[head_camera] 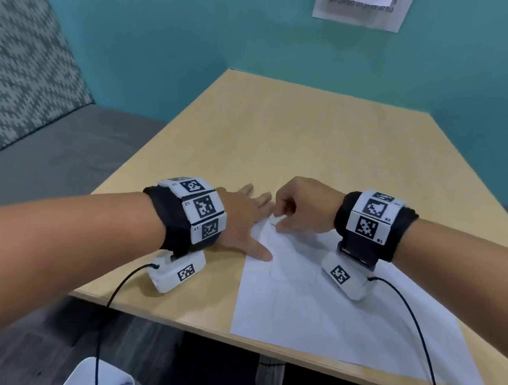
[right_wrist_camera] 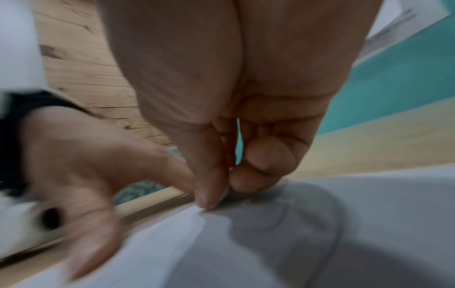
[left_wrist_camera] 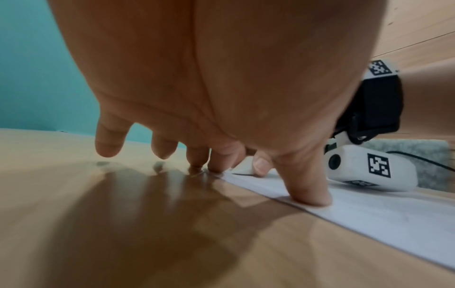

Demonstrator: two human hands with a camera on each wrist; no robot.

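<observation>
A white sheet of paper [head_camera: 328, 311] with faint pencil lines lies on the wooden table [head_camera: 296, 135]. My left hand [head_camera: 245, 218] lies flat with spread fingers on the paper's far left corner; its thumb [left_wrist_camera: 307, 191] presses the paper's edge [left_wrist_camera: 369, 218]. My right hand [head_camera: 299, 207] pinches a small white eraser [head_camera: 276, 219] against the paper near that corner. In the right wrist view the thumb [right_wrist_camera: 211, 187] and curled fingers meet over the paper [right_wrist_camera: 320, 243]; the eraser is mostly hidden there.
The table's near edge [head_camera: 177, 319] runs below my wrists. A teal wall [head_camera: 257, 36] with a paper notice [head_camera: 362, 7] stands behind the table. A grey bench [head_camera: 54, 154] with a patterned back sits to the left. Black cables [head_camera: 112, 302] hang from both wrist cameras.
</observation>
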